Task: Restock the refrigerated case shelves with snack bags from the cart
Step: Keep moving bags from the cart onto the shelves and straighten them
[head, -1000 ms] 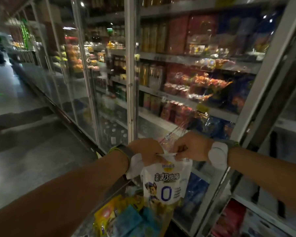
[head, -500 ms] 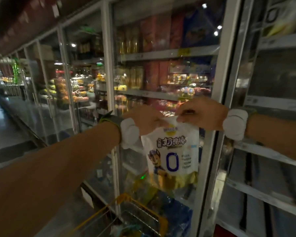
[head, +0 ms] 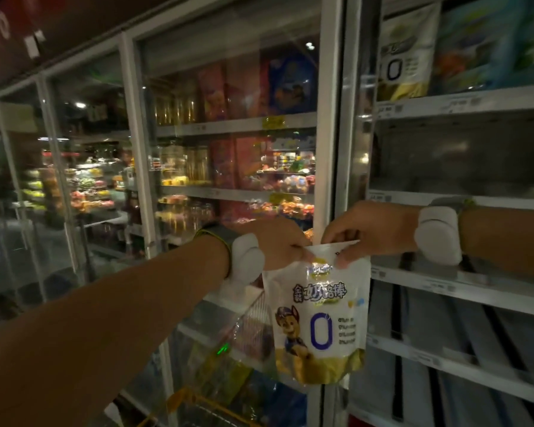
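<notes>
A white snack bag (head: 321,318) with a cartoon dog, a blue "0" and a yellow bottom hangs upright in front of the case's door frame. My left hand (head: 275,245) pinches its top left corner and my right hand (head: 367,232) pinches its top right edge. Both hands are held out at mid height, just left of the open case section. The yellow rim of the cart (head: 198,402) shows at the bottom, below the bag. A matching white bag (head: 404,50) stands on the top shelf of the open section.
The open section's shelves (head: 463,285) on the right are bare at hand height and below. A shut glass door (head: 228,149) on the left covers shelves of red and blue packs and jars. The white door frame (head: 330,118) stands between them.
Both hands have carried the bag up from the cart and to the right, toward the open case section. The view has tilted up, so more upper shelves show.
</notes>
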Demonstrator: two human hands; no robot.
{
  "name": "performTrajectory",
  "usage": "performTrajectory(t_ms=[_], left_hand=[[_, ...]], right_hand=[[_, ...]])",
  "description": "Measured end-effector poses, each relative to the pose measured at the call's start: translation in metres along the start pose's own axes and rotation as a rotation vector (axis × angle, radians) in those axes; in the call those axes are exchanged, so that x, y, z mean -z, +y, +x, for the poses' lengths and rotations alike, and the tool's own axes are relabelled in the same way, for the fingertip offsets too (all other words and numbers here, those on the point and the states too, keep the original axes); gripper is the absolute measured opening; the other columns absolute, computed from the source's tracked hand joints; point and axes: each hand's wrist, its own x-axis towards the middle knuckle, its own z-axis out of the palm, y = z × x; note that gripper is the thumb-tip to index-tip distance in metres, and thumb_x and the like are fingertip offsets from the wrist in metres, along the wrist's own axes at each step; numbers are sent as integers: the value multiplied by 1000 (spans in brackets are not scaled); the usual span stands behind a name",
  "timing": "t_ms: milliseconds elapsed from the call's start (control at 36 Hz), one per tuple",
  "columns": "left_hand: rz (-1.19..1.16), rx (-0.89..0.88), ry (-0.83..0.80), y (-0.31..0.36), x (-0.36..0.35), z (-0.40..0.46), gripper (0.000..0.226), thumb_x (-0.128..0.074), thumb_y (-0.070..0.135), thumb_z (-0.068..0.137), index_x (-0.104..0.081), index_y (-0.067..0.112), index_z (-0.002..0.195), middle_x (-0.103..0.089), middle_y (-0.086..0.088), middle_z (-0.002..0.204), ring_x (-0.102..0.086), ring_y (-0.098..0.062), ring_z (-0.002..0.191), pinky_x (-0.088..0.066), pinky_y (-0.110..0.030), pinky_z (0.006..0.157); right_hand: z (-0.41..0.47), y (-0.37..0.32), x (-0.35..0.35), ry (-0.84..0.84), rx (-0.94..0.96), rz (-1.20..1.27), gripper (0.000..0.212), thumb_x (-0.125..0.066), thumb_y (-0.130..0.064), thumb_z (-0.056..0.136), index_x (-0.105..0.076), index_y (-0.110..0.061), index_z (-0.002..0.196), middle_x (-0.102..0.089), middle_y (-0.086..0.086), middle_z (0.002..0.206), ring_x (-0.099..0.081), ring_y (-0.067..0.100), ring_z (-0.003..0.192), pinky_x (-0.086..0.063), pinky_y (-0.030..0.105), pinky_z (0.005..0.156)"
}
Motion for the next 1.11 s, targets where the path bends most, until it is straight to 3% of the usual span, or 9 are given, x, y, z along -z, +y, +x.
performTrajectory(t_ms=[56,167,333,417,694,778,861,972,1111], left_hand=[[-16,-15,14,8,1,8,33,-54,43,99,-65,22,77,-58,12,68,-52,-3,62,-37,-21,61],[-14,-71,50,25,2,20,41,-53,45,99,-71,9,89,-62,6,74,-53,-4,67,-36,-20,62],[-106,-112,71,48,7,34,28,-57,42,98,-68,26,78,-57,14,69,-52,0,66,-42,-18,64],[-151,-136,102,58,8,42,28,-59,40,97,-62,32,71,-56,15,66,-52,1,63,-40,-16,60],[-248,-181,151,99,6,70,31,-54,31,101,-74,7,102,-70,-6,90,-65,-19,85,-51,-29,78],[-242,-205,164,110,2,83,26,-53,29,102,-70,13,90,-64,1,78,-61,-16,75,-46,-26,72],[-226,-204,176,118,-1,92,26,-53,29,102,-72,11,96,-62,5,77,-58,-12,73,-42,-25,70],[-233,-201,184,135,-6,107,29,-52,32,102,-73,11,100,-69,-2,89,-65,-17,82,-51,-29,74],[-235,-191,242,150,-13,120,21,-52,30,102,-65,16,108,-57,9,81,-60,-13,82,-47,-25,71]], right_hand=[[-10,5,6,-7,-13,0,28,-79,-33,78,-67,-39,103,-70,-21,94,-64,-6,86,-51,12,78],[-29,16,16,21,-76,-40,29,-80,-28,77,-70,-33,104,-71,-18,91,-64,-4,83,-53,18,79],[-50,27,31,51,-147,-84,23,-77,-26,80,-72,-34,101,-67,-25,82,-60,-13,78,-45,3,69],[-62,32,39,57,-154,-52,20,-76,-22,81,-74,-28,100,-71,-19,84,-63,-9,77,-47,5,74],[-92,64,61,21,-234,-61,16,-75,-24,82,-73,-32,96,-73,-18,88,-67,-5,80,-51,10,80],[-102,73,66,17,-255,-54,15,-75,-23,83,-73,-28,97,-73,-18,88,-67,-7,79,-50,8,80],[-108,78,69,20,-266,-40,14,-75,-24,83,-74,-26,96,-72,-20,84,-65,-9,75,-48,4,74],[-117,91,70,6,-275,-50,10,-70,-37,86,-72,-31,93,-71,-22,83,-66,-8,75,-52,13,77],[-117,102,67,57,-250,-118,11,-70,-36,86,-73,-27,92,-70,-19,80,-63,-9,73,-47,3,66]])
